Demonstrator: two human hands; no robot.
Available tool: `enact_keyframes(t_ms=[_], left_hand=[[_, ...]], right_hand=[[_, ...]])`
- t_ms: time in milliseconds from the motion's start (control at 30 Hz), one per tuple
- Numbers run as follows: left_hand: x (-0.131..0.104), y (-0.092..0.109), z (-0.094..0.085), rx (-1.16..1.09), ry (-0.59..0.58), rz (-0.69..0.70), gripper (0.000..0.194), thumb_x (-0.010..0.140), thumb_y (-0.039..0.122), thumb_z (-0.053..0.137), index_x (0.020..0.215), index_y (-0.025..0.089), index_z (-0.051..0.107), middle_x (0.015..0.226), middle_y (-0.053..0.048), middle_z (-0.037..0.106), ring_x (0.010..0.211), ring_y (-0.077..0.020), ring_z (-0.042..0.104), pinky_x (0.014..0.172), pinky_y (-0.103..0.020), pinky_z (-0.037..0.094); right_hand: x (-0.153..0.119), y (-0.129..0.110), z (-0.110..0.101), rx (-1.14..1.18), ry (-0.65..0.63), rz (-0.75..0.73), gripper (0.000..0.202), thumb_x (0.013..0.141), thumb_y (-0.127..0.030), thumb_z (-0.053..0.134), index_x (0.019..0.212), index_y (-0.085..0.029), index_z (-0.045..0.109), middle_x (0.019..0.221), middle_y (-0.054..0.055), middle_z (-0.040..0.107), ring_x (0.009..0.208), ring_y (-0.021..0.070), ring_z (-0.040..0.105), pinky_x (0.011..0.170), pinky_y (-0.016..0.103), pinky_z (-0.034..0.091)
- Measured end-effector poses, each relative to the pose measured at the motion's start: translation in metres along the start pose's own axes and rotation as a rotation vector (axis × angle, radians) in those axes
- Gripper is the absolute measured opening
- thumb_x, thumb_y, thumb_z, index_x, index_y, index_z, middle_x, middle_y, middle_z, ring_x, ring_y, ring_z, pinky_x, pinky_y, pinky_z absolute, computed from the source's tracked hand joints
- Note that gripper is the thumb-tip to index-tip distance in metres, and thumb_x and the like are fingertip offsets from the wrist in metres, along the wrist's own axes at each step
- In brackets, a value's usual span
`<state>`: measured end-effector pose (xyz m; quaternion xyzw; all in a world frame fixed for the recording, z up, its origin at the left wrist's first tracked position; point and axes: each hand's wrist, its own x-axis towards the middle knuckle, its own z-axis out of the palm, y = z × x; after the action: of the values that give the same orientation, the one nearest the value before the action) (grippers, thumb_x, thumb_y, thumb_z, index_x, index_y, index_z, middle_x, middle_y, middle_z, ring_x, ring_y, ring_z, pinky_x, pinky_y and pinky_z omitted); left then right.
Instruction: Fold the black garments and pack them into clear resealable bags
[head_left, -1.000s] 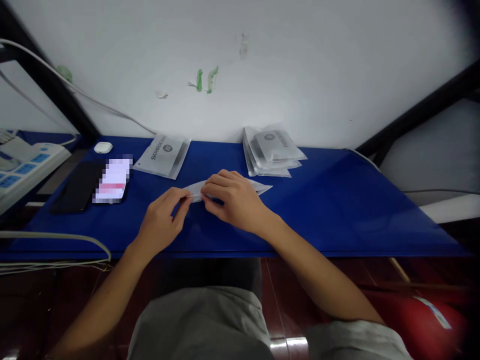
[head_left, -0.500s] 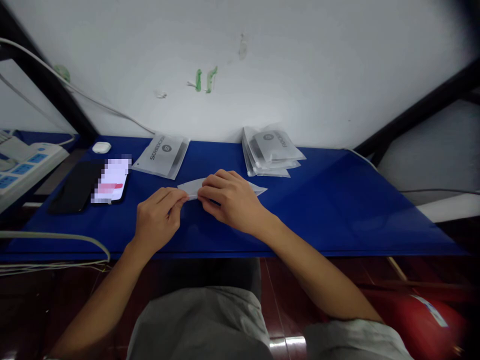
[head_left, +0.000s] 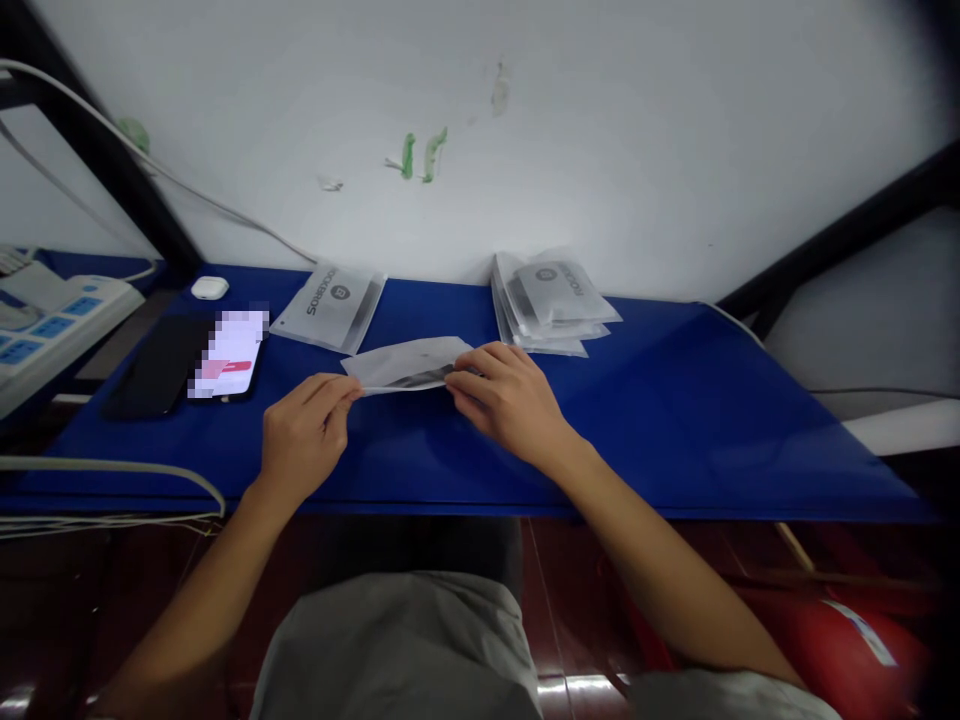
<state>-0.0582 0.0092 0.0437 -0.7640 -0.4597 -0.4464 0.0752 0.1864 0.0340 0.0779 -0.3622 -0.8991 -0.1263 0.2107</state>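
A translucent plastic bag [head_left: 409, 362] with something dark inside is stretched between my hands above the blue table. My left hand [head_left: 307, 430] pinches its near left corner. Further right along the same near edge, my right hand [head_left: 510, 405] grips the bag between thumb and fingers. Beyond it to the left lies a printed frosted bag [head_left: 330, 308] flat on the table. A pile of several similar bags [head_left: 559, 295] sits behind my right hand, near the wall.
At the left are a lit phone [head_left: 231, 355], a dark phone [head_left: 154, 368] and a white earbud case [head_left: 210, 288]. A power strip [head_left: 56, 325] lies beyond the left edge of the blue table [head_left: 697, 420]. Cables cross the near left edge.
My right hand has slid to the right along the bag's near edge, away from my left hand, uncovering more of the bag. The view has shifted slightly.
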Motion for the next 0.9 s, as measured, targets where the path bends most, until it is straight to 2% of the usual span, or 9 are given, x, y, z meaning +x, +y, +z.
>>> enact_keyframes(t_ms=[200,467,567,667,767,833,900], left_hand=[[-0.004,-0.002,0.0,0.005,-0.013,-0.004,0.015,0.091,0.015,0.051,0.087,0.02,0.065,0.083,-0.001,0.071,0.077,-0.0129,0.066,0.072,-0.024,0.051],[-0.011,-0.008,-0.007,0.003,-0.034,-0.024,0.015,0.089,0.014,0.052,0.089,0.021,0.065,0.088,-0.002,0.07,0.081,-0.0152,0.066,0.076,-0.028,0.052],[-0.011,-0.005,-0.01,-0.024,-0.067,0.006,0.014,0.088,0.014,0.053,0.089,0.021,0.065,0.087,-0.002,0.069,0.08,-0.0156,0.064,0.077,-0.029,0.052],[-0.011,-0.001,-0.015,-0.116,-0.156,0.042,0.01,0.086,0.015,0.056,0.088,0.02,0.064,0.087,-0.003,0.067,0.082,-0.0162,0.063,0.077,-0.03,0.052],[-0.013,0.001,-0.016,-0.179,-0.226,0.035,0.011,0.086,0.019,0.057,0.095,0.02,0.063,0.095,-0.005,0.066,0.089,-0.0178,0.062,0.081,-0.032,0.052],[-0.013,0.0,-0.013,-0.154,-0.218,-0.01,0.018,0.088,0.021,0.055,0.104,0.02,0.062,0.101,-0.006,0.066,0.095,-0.0189,0.062,0.087,-0.035,0.051],[-0.012,-0.002,-0.007,-0.113,-0.213,-0.064,0.025,0.09,0.024,0.052,0.113,0.02,0.06,0.11,-0.008,0.064,0.105,-0.0204,0.06,0.094,-0.037,0.049]], right_hand=[[-0.014,0.01,0.005,-0.055,0.025,0.031,0.019,0.092,-0.019,0.049,0.087,-0.019,0.068,0.094,0.007,0.067,0.083,0.0203,0.051,0.072,0.034,0.037],[-0.032,0.023,0.006,-0.099,-0.028,0.165,0.024,0.093,-0.02,0.046,0.091,-0.02,0.07,0.094,0.008,0.069,0.086,0.0224,0.054,0.074,0.036,0.04],[-0.037,0.024,0.01,-0.101,-0.018,0.21,0.024,0.093,-0.021,0.046,0.093,-0.019,0.07,0.094,0.008,0.069,0.086,0.0227,0.055,0.073,0.036,0.041],[-0.04,0.023,0.015,-0.054,-0.051,0.257,0.022,0.09,-0.018,0.049,0.096,-0.018,0.07,0.098,0.009,0.068,0.089,0.024,0.056,0.074,0.037,0.042],[-0.042,0.019,0.016,0.068,-0.107,0.281,0.029,0.085,-0.009,0.049,0.105,-0.017,0.068,0.106,0.009,0.067,0.093,0.0238,0.057,0.075,0.037,0.044],[-0.042,0.014,0.015,0.132,-0.094,0.306,0.035,0.083,-0.006,0.046,0.11,-0.016,0.066,0.109,0.009,0.066,0.095,0.0231,0.058,0.076,0.036,0.045],[-0.041,0.008,0.015,0.155,-0.052,0.338,0.032,0.086,-0.009,0.046,0.111,-0.015,0.065,0.108,0.01,0.067,0.094,0.0232,0.058,0.077,0.037,0.046]])
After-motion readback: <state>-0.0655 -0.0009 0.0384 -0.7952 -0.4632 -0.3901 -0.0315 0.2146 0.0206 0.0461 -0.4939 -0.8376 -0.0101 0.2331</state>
